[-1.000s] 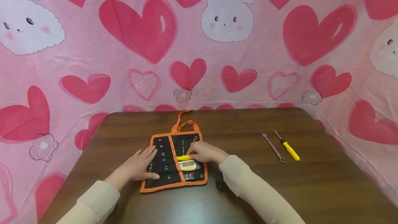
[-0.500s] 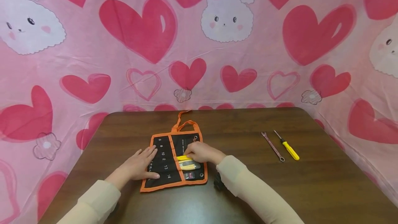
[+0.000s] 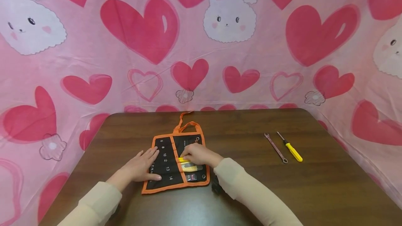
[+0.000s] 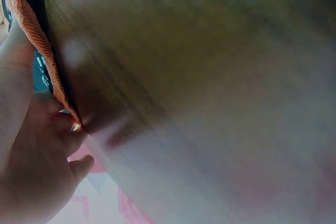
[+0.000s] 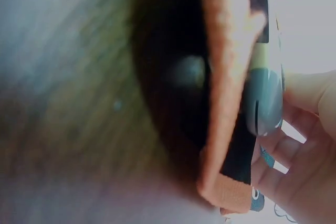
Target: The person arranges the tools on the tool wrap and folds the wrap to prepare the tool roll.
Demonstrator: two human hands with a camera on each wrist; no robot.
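Observation:
A black tool roll (image 3: 163,181) with orange edging lies unrolled on the table, its left flap printed with size numbers. My left hand (image 3: 136,167) rests on its left edge, fingers extended and thumb apart. With its fingertips my right hand (image 3: 201,154) pinches a slim yellow tool (image 3: 181,160) that sits in a pocket of the roll; the fingers hide most of it. Just nearer to me, a cream-and-grey utility knife (image 3: 189,167) pokes out of its pocket, also close to the hand in the right wrist view. A small flat packet (image 3: 191,177) sits in the nearest pocket.
To the right on the brown table (image 3: 238,125) lie a combination wrench (image 3: 275,148) and a yellow-handled screwdriver (image 3: 294,152), side by side. The roll's orange strap (image 3: 179,123) trails toward the far edge. A pink heart-print cloth (image 3: 232,79) hangs behind.
My right hand has shifted left toward the pocket, and less of the yellow tool shows outside the fingers. The left hand stays in place.

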